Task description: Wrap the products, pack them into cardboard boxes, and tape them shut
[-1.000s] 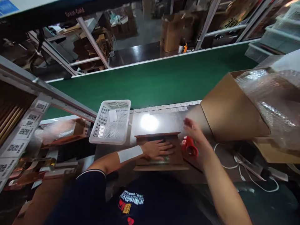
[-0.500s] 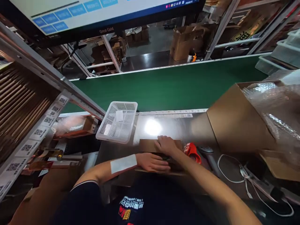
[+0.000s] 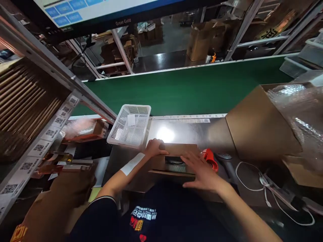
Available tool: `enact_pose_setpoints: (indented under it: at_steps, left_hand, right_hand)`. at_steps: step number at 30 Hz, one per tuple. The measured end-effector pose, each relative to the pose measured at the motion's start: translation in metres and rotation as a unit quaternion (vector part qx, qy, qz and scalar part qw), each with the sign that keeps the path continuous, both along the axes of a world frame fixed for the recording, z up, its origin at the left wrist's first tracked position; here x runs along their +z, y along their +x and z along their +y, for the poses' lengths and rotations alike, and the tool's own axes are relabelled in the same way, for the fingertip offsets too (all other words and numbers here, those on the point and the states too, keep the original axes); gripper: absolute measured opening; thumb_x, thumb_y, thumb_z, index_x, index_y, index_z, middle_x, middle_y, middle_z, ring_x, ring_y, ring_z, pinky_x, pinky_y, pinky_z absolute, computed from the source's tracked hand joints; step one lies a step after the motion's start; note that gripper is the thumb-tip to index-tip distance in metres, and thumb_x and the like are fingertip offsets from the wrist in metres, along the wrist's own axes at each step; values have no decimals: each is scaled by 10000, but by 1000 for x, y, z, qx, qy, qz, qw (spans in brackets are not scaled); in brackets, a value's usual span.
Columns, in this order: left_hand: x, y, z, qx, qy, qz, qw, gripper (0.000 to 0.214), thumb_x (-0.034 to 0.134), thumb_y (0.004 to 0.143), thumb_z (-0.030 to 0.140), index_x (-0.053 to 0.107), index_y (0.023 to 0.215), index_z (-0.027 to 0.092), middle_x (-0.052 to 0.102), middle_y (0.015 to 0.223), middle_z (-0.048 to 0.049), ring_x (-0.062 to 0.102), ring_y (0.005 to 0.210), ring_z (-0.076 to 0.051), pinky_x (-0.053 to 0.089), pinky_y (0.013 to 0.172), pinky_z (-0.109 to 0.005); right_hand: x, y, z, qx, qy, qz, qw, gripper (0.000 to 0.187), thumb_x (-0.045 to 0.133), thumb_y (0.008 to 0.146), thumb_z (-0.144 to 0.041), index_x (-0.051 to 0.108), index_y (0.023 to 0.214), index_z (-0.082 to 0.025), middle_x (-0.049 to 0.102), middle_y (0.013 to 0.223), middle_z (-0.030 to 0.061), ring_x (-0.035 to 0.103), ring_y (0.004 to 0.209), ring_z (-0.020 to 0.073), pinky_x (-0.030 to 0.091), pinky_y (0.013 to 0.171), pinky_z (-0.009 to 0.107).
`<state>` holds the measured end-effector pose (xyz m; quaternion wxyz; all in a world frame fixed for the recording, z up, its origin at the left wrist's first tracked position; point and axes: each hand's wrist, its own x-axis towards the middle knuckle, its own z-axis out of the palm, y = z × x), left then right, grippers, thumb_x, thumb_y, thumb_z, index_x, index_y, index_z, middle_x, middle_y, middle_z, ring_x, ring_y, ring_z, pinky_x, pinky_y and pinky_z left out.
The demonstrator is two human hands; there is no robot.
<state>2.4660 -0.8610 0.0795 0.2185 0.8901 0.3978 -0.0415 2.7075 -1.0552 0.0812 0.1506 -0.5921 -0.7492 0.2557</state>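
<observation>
In front of my body on the metal bench sits a small cardboard box [image 3: 157, 163] with its top flaps apart. Through the opening between them a dark item [image 3: 176, 161] shows, too shaded to name. My left hand [image 3: 154, 148] grips the box at its far left corner, thumb along the far flap [image 3: 180, 149]. Over the right end of the box is my right hand [image 3: 202, 171], fingers spread, their tips at the flap's edge. A red tape dispenser [image 3: 210, 159] lies just beyond the right hand.
A white perforated basket [image 3: 130, 126] holding a paper slip stands at the back left. To the right are a handheld scanner [image 3: 227, 166], white cable [image 3: 248, 190] and a large carton [image 3: 262, 124] with bubble wrap. A green conveyor belt [image 3: 189, 90] runs behind, a monitor [image 3: 121, 20] above.
My left hand has moved from the near side of the box to its far left corner. My right hand has drawn back to the right with fingers spreading, uncovering the box's opening.
</observation>
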Motion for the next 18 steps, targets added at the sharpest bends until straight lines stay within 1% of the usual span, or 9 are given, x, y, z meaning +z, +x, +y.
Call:
enact_pose_setpoints:
  at_steps: [2,4,7,9,11,12,14,15,18]
  left_hand:
    - [0,-1,2,-8,-7,9,1000,556,756,786,694,733,1055,207,734,1060,-93,648,1060,-314,490,869,-382]
    - [-1,-2,6,-10,-20,7,1000,583,758,776,705,729,1075,205,728,1068,-98,645,1062,-313,498,844,-370]
    - [-2,-2,12,-16,-50,-13,999,587,766,766,699,729,1086,208,733,1069,-90,643,1087,-310,513,859,-359]
    - [-4,-3,10,-12,-73,-30,997,577,779,761,674,732,1107,215,731,1160,-93,625,1174,-323,513,949,-376]
    - [-8,-6,0,32,-83,-54,995,632,795,759,639,704,1233,231,629,1426,-123,524,1371,-371,468,1083,-433]
    - [-11,-9,-8,74,-84,-70,991,699,790,770,626,655,1337,242,502,1572,-143,436,1463,-399,433,1134,-474]
    - [-23,-16,-29,168,-89,-110,975,838,738,831,608,467,1541,256,240,1720,-174,274,1565,-420,374,1190,-535]
    - [-29,-20,-40,208,-97,-136,964,882,700,870,595,354,1608,257,185,1735,-180,240,1583,-404,358,1206,-543]
    - [-46,-29,-64,282,-115,-224,926,963,651,921,546,119,1672,263,262,1718,-157,281,1583,-312,351,1241,-490]
  right_hand:
    - [-8,-2,-8,-76,17,-56,995,992,805,735,-679,462,1579,-289,391,1653,162,285,1542,458,168,1234,723]
    - [-16,-6,2,-170,21,-90,981,1014,820,716,-678,468,1574,-266,307,1688,184,201,1561,489,158,1207,765]
    - [-27,-9,30,-283,-53,-63,956,1226,846,647,-708,318,1645,-231,67,1734,235,97,1563,540,240,1143,795]
    - [-35,-9,41,-330,-113,1,937,1381,868,605,-700,159,1683,-208,3,1720,289,165,1549,544,345,1114,736]
    - [-43,-8,42,-362,-132,58,921,1430,873,605,-682,72,1689,-206,113,1703,309,273,1530,506,403,1113,655]
    - [-46,-8,40,-368,-126,78,918,1401,865,626,-676,76,1689,-215,208,1687,294,321,1520,477,410,1123,622]
    - [-52,-9,33,-364,-101,101,920,1289,833,679,-673,147,1682,-241,386,1621,245,405,1485,434,414,1134,587]
    - [-53,-11,29,-360,-88,106,923,1237,816,699,-679,184,1674,-254,442,1587,226,444,1458,426,425,1125,582]
    - [-51,-17,20,-359,-81,73,927,1177,782,724,-713,226,1665,-276,440,1583,224,483,1414,455,473,1066,598]
